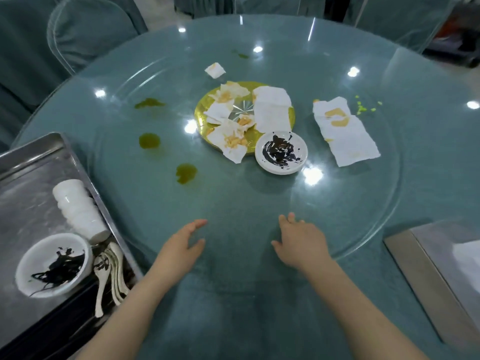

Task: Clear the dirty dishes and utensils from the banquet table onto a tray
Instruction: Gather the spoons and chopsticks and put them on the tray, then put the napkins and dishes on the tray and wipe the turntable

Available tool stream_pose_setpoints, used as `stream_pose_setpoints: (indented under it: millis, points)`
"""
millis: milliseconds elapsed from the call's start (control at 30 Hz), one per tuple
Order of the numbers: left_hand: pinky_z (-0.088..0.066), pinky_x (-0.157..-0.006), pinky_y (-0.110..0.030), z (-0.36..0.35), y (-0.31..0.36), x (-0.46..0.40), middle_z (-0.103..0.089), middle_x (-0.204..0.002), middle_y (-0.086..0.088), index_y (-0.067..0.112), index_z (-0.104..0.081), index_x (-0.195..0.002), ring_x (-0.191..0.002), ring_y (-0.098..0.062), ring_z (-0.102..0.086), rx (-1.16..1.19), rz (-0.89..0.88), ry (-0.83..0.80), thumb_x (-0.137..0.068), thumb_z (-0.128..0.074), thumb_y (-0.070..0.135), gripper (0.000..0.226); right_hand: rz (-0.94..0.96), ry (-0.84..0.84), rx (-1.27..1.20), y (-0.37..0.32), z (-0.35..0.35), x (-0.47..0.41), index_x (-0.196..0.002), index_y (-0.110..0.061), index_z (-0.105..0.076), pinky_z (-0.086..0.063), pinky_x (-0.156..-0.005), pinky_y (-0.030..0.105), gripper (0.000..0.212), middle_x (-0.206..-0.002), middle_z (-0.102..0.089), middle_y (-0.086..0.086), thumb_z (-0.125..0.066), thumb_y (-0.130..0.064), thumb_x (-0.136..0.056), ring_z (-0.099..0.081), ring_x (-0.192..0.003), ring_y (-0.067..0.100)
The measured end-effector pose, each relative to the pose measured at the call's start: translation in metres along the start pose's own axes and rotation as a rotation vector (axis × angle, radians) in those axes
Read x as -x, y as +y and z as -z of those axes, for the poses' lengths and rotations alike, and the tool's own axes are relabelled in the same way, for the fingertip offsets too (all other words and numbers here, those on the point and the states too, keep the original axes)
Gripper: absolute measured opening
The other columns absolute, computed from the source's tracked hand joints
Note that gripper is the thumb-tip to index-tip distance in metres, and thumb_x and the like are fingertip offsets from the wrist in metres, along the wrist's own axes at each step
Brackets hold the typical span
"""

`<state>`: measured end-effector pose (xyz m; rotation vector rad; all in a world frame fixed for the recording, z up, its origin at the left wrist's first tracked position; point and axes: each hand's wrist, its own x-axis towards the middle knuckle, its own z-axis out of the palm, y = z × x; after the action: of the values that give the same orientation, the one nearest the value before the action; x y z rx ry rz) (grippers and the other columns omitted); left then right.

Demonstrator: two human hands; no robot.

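Observation:
A small white dish [281, 153] smeared with black sauce sits on the glass turntable [363, 203], overlapping the gold centre disc [201, 110]. My left hand [181, 245] and my right hand [301, 242] hover empty over the turntable's near edge, fingers relaxed, well short of the dish. At the left, the steel tray [31, 178] carries a stack of white cups [78, 207] lying on its side, a white bowl [53, 265] with black sauce, and several white spoons [109, 274].
Stained paper napkins lie on the gold disc [271, 107] and to its right [345, 132]; another small one [215, 70] lies beyond. Green spills [149, 140] mark the glass. A second steel tray [441, 268] sits at the right. Covered chairs [85, 29] ring the table.

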<state>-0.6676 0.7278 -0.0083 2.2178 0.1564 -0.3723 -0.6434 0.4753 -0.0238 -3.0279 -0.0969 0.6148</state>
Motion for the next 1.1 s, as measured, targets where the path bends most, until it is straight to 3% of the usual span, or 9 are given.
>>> stream_pose_setpoints:
  millis: [100, 167, 300, 400, 533, 733, 833, 1000, 1100]
  points:
    - [-0.01, -0.116, -0.022, -0.012, -0.004, 0.0, -0.01, -0.154, 0.012, 0.025, -0.008, -0.151, -0.144, -0.007, -0.011, -0.173, -0.036, -0.098, -0.091, -0.059, 0.015, 0.08, 0.115, -0.011, -0.029, 0.002, 0.002, 0.001, -0.136, -0.025, -0.041, -0.041, -0.096, 0.036, 0.056, -0.148, -0.04, -0.001, -0.047, -0.053, -0.088, -0.051, -0.12, 0.027]
    - [-0.007, -0.119, -0.03, -0.016, -0.006, -0.002, 0.0, -0.159, 0.005, 0.029, 0.003, -0.151, -0.147, -0.013, -0.002, -0.198, -0.035, -0.126, -0.091, -0.059, 0.019, 0.087, 0.101, -0.025, -0.24, 0.009, 0.006, -0.004, -0.132, -0.031, -0.05, -0.041, -0.097, 0.032, 0.053, -0.136, -0.054, -0.006, -0.051, -0.055, -0.085, -0.055, -0.117, 0.02]
    - [-0.005, -0.116, -0.026, -0.016, -0.012, -0.004, 0.001, -0.16, 0.003, 0.028, 0.001, -0.152, -0.147, -0.015, 0.001, -0.242, 0.034, -0.157, -0.093, -0.056, 0.024, 0.082, -0.168, 0.004, -0.841, 0.02, 0.022, -0.033, -0.124, -0.021, -0.057, -0.05, -0.091, 0.036, 0.046, -0.101, -0.067, 0.0, -0.063, -0.041, -0.083, -0.066, -0.093, 0.021]
    - [-0.005, -0.114, -0.023, -0.012, -0.017, -0.003, 0.0, -0.161, -0.001, 0.017, -0.001, -0.152, -0.147, -0.019, 0.001, -0.368, 0.049, -0.178, -0.095, -0.051, 0.02, 0.077, -0.275, 0.082, -0.93, 0.021, 0.033, -0.063, -0.112, -0.013, -0.058, -0.055, -0.08, 0.038, 0.04, -0.095, -0.07, 0.006, -0.062, -0.041, -0.083, -0.068, -0.08, 0.023]
    - [-0.002, -0.115, -0.025, -0.001, -0.021, -0.006, 0.008, -0.16, -0.008, 0.009, -0.002, -0.152, -0.147, -0.024, 0.003, -0.541, 0.06, -0.208, -0.096, -0.049, 0.026, 0.075, -0.357, 0.105, -1.133, 0.01, 0.053, -0.104, -0.093, -0.003, -0.058, -0.047, -0.041, 0.02, 0.042, -0.071, -0.069, 0.013, -0.063, -0.043, -0.084, -0.06, -0.043, 0.018]
    - [-0.007, -0.118, -0.029, 0.018, -0.027, -0.013, 0.011, -0.16, -0.007, 0.009, 0.001, -0.152, -0.147, -0.023, 0.003, -0.601, 0.112, -0.269, -0.094, -0.051, 0.032, 0.081, -0.447, 0.096, -1.248, -0.004, 0.051, -0.139, -0.094, 0.004, -0.059, -0.042, -0.03, 0.019, 0.026, -0.06, -0.067, 0.012, -0.06, -0.021, -0.087, -0.059, -0.033, 0.018]
    - [-0.01, -0.115, -0.024, 0.028, -0.035, -0.007, 0.002, -0.161, -0.001, 0.014, -0.01, -0.153, -0.147, -0.015, -0.005, -0.519, 0.078, -0.236, -0.096, -0.049, 0.032, 0.071, -0.481, 0.071, -1.408, -0.014, 0.05, -0.141, -0.104, -0.001, -0.051, -0.052, -0.037, 0.026, 0.017, -0.085, -0.063, 0.014, -0.054, -0.008, -0.089, -0.066, -0.048, 0.027]
    - [-0.033, -0.106, -0.02, 0.033, -0.042, 0.014, -0.049, -0.142, 0.0, 0.022, -0.041, -0.143, -0.129, -0.01, -0.046, -0.026, 0.076, 0.067, -0.094, -0.049, 0.012, 0.05, -0.345, 0.145, -1.3, -0.039, 0.04, -0.107, -0.103, -0.006, -0.041, -0.054, -0.039, 0.031, 0.017, -0.085, -0.06, 0.01, -0.051, -0.009, -0.09, -0.066, -0.046, 0.027]
    - [-0.042, -0.1, -0.026, 0.04, -0.046, 0.02, -0.06, -0.127, 0.0, 0.024, -0.044, -0.139, -0.11, -0.01, -0.059, 0.156, 0.1, 0.168, -0.094, -0.049, 0.009, 0.048, -0.241, 0.108, -1.201, -0.065, 0.032, -0.072, -0.098, -0.007, -0.039, -0.047, -0.034, 0.024, 0.015, -0.077, -0.064, 0.015, -0.052, -0.009, -0.09, -0.065, -0.042, 0.024]
